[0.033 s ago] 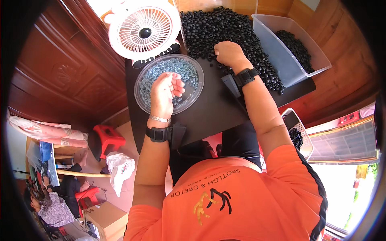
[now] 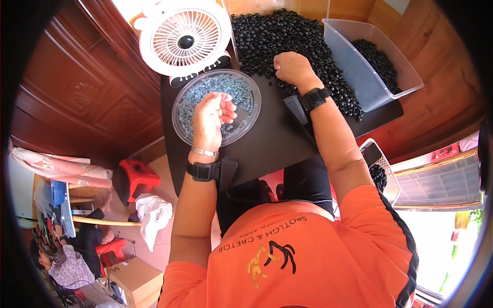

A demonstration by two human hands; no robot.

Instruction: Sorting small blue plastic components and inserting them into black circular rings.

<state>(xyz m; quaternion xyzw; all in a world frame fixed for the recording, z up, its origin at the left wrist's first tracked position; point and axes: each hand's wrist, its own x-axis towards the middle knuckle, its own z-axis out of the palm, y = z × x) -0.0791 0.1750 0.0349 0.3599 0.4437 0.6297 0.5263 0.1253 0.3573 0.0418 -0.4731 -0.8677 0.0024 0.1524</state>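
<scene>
My left hand (image 2: pixel 211 119) hovers, fingers curled, over the round clear dish (image 2: pixel 181 120) of small silvery rings at centre frame. My right hand (image 2: pixel 291 68) rests knuckles-up on the heap of black rings (image 2: pixel 287 31) at upper centre, beside the clear bin (image 2: pixel 354 72). A white fan (image 2: pixel 184 36) stands at the upper left.

one fan (image 2: pixel 185 38), one round dish (image 2: pixel 215 107), two hands (image 2: pixel 209 120)

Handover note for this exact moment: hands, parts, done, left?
Left hand: fingers curled over the round clear dish of small pale blue-grey pieces; a grasp cannot be told.
Right hand: closed, resting on the pile of black rings on the black table.
Clear bin, far right: partly filled with black rings.
Done: some rings binned.
Left: most of the pile.
</scene>
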